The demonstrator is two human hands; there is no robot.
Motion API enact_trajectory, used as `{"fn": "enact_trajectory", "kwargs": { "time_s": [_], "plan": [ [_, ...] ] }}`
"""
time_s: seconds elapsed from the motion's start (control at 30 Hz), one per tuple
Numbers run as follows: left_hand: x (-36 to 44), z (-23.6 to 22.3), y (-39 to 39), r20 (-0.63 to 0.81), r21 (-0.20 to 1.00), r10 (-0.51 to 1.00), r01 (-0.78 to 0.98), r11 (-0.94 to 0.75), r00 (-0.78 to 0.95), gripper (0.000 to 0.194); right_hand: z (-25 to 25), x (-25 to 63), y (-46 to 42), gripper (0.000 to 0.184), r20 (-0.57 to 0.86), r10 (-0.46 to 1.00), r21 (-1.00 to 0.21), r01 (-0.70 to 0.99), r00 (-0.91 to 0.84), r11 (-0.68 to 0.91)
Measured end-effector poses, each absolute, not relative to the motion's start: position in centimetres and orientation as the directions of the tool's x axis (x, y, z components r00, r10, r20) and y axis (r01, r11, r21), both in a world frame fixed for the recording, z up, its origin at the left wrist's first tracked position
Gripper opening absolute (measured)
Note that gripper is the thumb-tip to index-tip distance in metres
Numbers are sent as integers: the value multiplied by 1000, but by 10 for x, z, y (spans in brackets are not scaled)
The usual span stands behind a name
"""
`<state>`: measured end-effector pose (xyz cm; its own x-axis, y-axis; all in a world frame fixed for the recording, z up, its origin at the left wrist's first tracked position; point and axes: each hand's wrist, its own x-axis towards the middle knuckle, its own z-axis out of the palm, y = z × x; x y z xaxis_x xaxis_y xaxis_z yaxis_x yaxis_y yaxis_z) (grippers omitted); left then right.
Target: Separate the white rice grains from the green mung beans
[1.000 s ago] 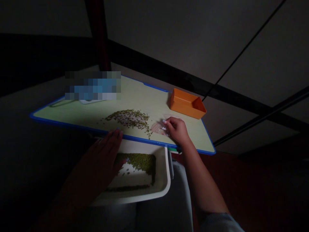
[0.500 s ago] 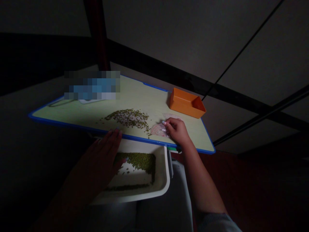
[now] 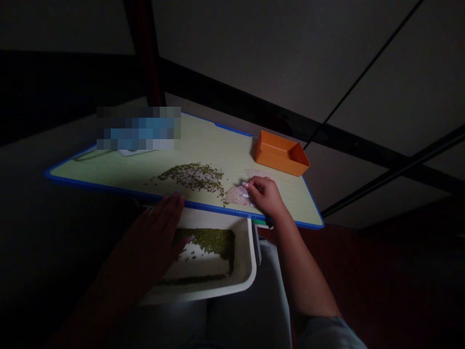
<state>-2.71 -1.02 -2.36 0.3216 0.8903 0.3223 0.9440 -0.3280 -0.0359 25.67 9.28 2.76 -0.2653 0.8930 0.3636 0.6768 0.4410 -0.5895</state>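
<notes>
My right hand [image 3: 266, 195] is over the right part of the tabletop, with thumb and index finger pinched together. Whatever may sit between those fingertips is too small to make out. Beneath it lies a flat pinkish fan-shaped print [image 3: 237, 195], partly covered by the hand. To its left a loose patch of small green beans [image 3: 196, 176] is spread on the tabletop. My left hand [image 3: 160, 230] lies in shadow at the table's near edge, fingers stretched out, above a white tray [image 3: 250, 261]. More green beans [image 3: 214, 241] are inside that tray.
The pale yellow-green tabletop [image 3: 210, 140] has a raised blue rim. An orange open box [image 3: 279, 157] stands at its back right. A blurred-out blue and white object [image 3: 143, 135] sits at the back left. Dark wall panels rise behind.
Both hands keep nearly the same places and shapes. The view has shifted very slightly; the beans and the orange box look unchanged.
</notes>
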Motion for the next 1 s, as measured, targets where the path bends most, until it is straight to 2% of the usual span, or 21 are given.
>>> {"fn": "enact_trajectory", "kwargs": {
  "time_s": [0.23, 0.67, 1.0],
  "plan": [
    [-27, -22, -12, 327, -52, 887, 943, -328, 327, 73, 30, 255, 91, 30, 380, 883, -559, 692, -276, 457],
    [-27, -26, -10, 368, -42, 868, 938, -344, 335, 74, 29, 250, 93, 28, 431, 844, -412, 763, -318, 498],
    [-28, -27, -9, 367, -45, 864, 934, -354, 345, 75, 30, 248, 91, 27, 420, 831, -434, 723, -365, 537]
  ]
}}
